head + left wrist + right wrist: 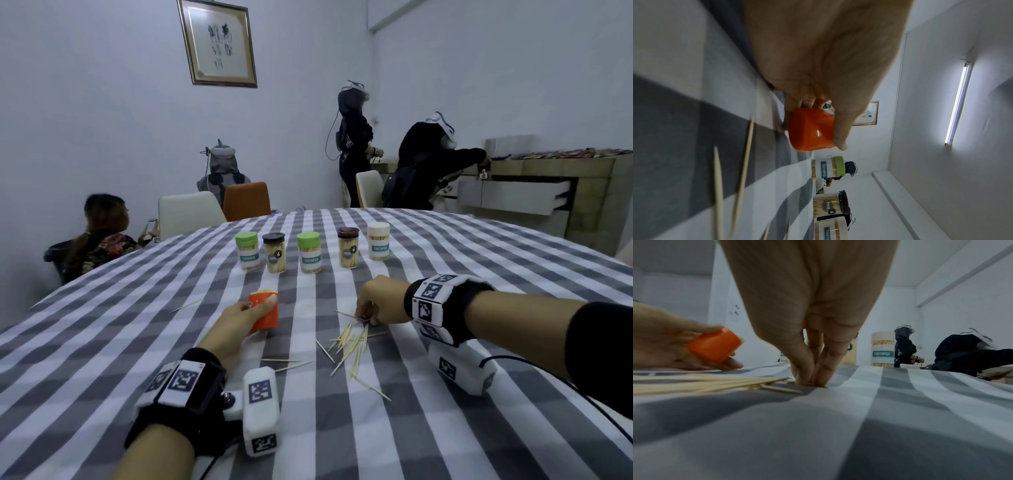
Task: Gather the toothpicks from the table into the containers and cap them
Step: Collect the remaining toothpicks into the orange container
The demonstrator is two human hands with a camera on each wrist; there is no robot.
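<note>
My left hand (236, 317) grips a small orange container (265, 317) with toothpick tips showing at its open top, tilted just above the checked cloth. The left wrist view shows the thumb and fingers curled round this orange container (809, 131). Loose toothpicks (352, 339) lie scattered in a pile at centre right. My right hand (380, 301) reaches down to the pile's far end. Its fingertips (824, 378) press together on the cloth, pinching at the toothpicks (715, 382) there. How many it holds is hidden.
Several capped toothpick containers (310, 253) stand in a row further back on the table (102, 342). Stray toothpicks lie at left (185, 305) and near my left wrist (287, 363). Chairs (190, 214) and other people (352, 144) are beyond the far edge.
</note>
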